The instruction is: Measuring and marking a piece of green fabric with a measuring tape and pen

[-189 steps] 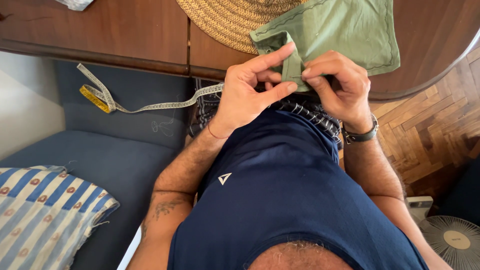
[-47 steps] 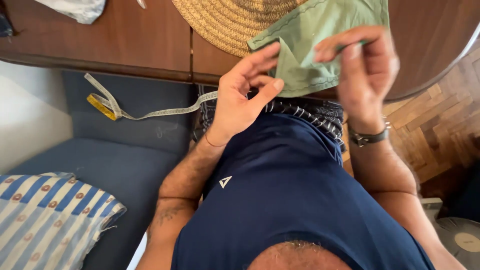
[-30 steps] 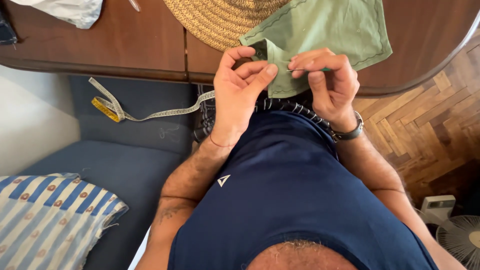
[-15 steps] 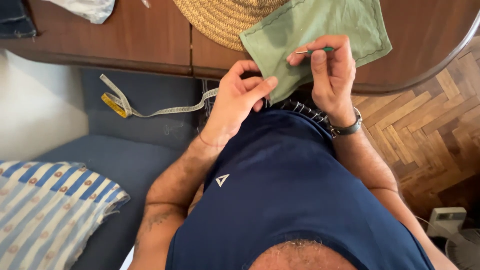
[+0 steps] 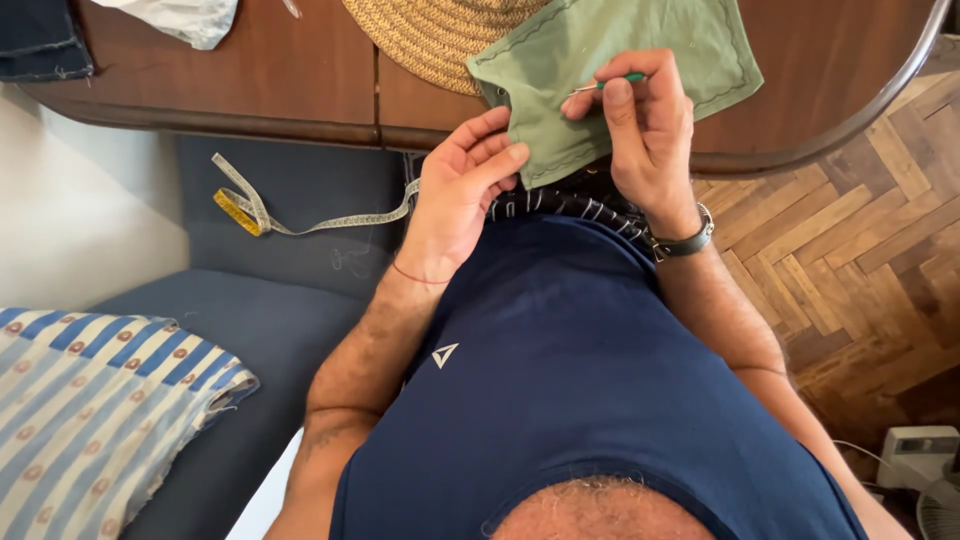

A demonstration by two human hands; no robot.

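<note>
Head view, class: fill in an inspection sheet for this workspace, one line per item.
Surface: wooden table, rounded edge.
Job's things: green cloth on table edge; thin green-handled tool.
Clutter: straw hat, tape measure hanging, white cloth, dark denim.
Hands: left hand pinches cloth edge; right hand holds tool.
Cables: thin cord by fan.
Surroundings: blue couch, striped pillow, parquet floor.

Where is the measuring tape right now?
In the head view, the measuring tape hangs left of the left hand, below the wooden table edge, over the dark blue seat.
</note>
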